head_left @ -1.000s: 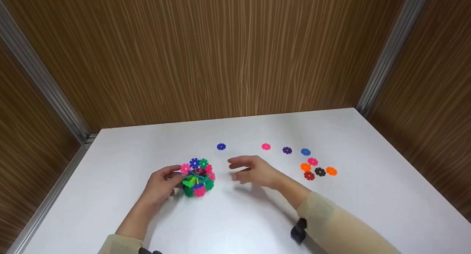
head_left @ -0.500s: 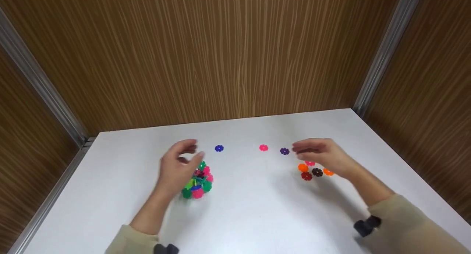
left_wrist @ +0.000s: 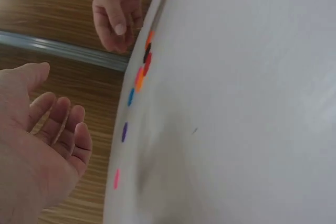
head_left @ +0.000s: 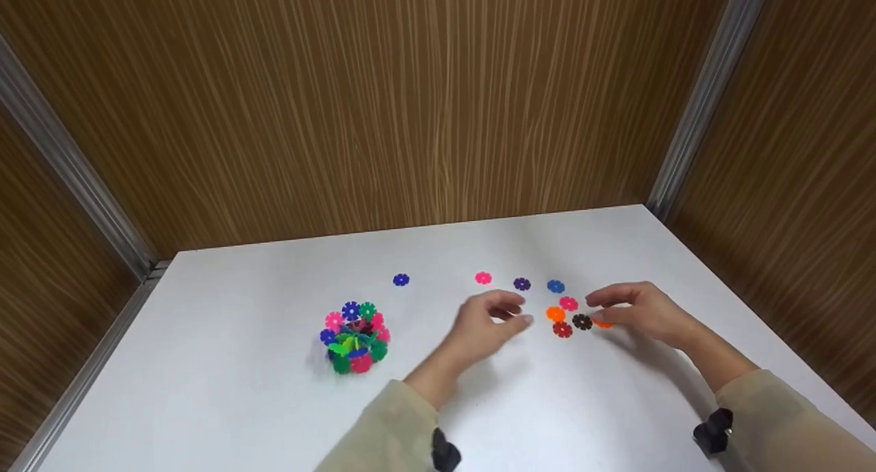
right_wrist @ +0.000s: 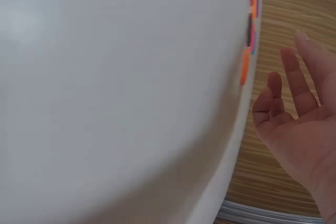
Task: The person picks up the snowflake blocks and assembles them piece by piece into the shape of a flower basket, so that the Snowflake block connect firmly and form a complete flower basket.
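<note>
My left hand hovers over the middle of the table, thumb and fingers apart, nothing between them. In the left wrist view its fingers are loosely bent. On the right, my right hand hangs above an orange notched disc, partly covering it; the right wrist view shows relaxed, spread fingers holding nothing. Between the hands lie a black disc, a dark red disc, another orange disc and a pink disc. A ball of joined, many-coloured flower-shaped discs stands at the left, apart from both hands.
Behind the hands lie a light blue disc, a purple disc, a second pink disc and a dark blue disc. Wood-patterned panels enclose the white table at the back and sides.
My left hand has let go of the ball of discs and moved right to mid-table. My right hand has moved right to the loose discs. The ball stays at the left.
</note>
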A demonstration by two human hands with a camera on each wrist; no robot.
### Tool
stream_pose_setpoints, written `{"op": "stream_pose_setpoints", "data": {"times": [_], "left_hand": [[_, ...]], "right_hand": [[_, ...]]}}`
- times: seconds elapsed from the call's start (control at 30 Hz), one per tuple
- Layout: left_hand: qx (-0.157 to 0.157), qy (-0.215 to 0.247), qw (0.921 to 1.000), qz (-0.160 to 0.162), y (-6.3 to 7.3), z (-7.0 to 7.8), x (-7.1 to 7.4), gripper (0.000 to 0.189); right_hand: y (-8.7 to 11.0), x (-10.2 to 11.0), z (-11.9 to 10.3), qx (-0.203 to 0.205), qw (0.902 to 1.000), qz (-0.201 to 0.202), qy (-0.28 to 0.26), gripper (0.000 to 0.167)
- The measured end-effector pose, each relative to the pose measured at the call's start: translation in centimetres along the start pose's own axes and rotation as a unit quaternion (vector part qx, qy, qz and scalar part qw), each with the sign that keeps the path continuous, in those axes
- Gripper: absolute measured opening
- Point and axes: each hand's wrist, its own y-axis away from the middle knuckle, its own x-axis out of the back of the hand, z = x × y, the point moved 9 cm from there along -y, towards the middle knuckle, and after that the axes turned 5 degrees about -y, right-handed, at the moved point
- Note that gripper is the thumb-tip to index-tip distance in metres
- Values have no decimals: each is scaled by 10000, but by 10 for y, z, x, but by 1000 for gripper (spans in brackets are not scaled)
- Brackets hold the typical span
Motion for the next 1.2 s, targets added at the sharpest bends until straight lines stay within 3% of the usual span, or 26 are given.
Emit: {"op": "stream_pose_setpoints", "data": {"times": [0.1,0.23,0.47,0.6,0.73,0.87,1.03,1.13,1.2], "left_hand": [[177,-86,9997,-113,-9,-11,-24,28],[266,-256,9992,-159,-17,-21,-45,30],[438,-958,9943,-160,-24,-29,-62,28],[390,-1720,9840,-236,-27,-27,-67,30],[180,-2593,9647,-423,-30,-23,-73,31],[25,-3007,9525,-491,-31,-20,-77,24],[44,-2686,9630,-224,-30,-21,-75,9],[143,-2485,9685,-92,-28,-23,-72,17],[165,-2553,9667,-117,-28,-23,-72,27]], "right_hand": [[-4,-3,11,-84,9999,-54,-102,36],[-8,-11,17,-57,9995,-255,-174,36],[-11,-20,18,-13,9993,-369,-47,34],[-11,-21,19,-35,9993,-377,26,33],[-12,-22,21,-60,9990,-420,141,31],[-12,-22,21,-22,9987,-453,219,28],[-12,-23,19,42,9985,-487,251,23],[-12,-23,20,0,9986,-454,259,25],[-12,-22,20,-21,9987,-436,268,29]]}}
